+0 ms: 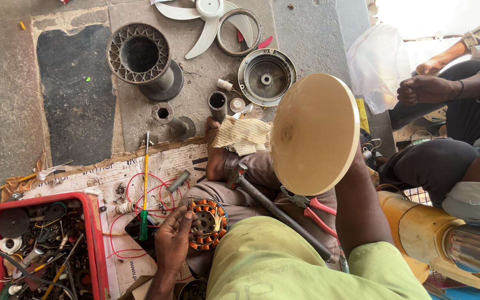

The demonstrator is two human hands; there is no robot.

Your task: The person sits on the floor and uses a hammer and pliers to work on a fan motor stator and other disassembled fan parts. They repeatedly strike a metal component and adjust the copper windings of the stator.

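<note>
My left hand (173, 240) rests low in the middle, its fingers gripping the rim of a round motor stator with copper windings (209, 222) that lies against my knee. My right forearm (356, 194) reaches up behind a large cream round disc (313, 133), which is held up tilted over my lap. The right hand itself is hidden behind that disc. A hammer (273, 208) lies across my lap, and red-handled pliers (313, 206) lie next to it.
A red crate of small parts (93, 233) stands at the lower left. A yellow-green screwdriver (144, 189) and red wire (134, 183) lie on cardboard. Grey fan housings (140, 55), a white fan blade (206, 16) and a metal motor cover (266, 76) lie beyond. Another person (451, 111) sits at the right, beside a yellow appliance (434, 233).
</note>
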